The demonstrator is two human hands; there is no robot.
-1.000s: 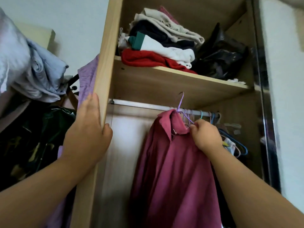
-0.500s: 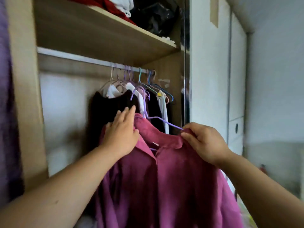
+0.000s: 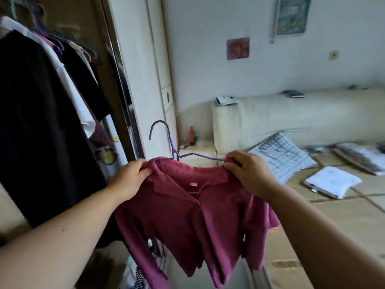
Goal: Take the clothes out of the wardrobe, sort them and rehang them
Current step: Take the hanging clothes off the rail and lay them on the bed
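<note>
Now both arms reach forward; left hand (image 3: 130, 180) at nine o'clock and right hand (image 3: 249, 173) at three pinch the magenta shirt (image 3: 193, 215) by its shoulders, purple hanger (image 3: 166, 142) hooked upward at twelve.

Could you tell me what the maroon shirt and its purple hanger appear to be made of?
The maroon shirt: soft matte cloth, possibly cotton; it hangs limp and creases, with no sheen. The purple hanger: thin wire, probably plastic-coated metal; the slim, evenly coloured rod bends smoothly into a hook.

Most of purple hanger (image 3: 171, 143) under maroon shirt (image 3: 193, 215); wall pictures (image 3: 238, 47) blurry.
</note>
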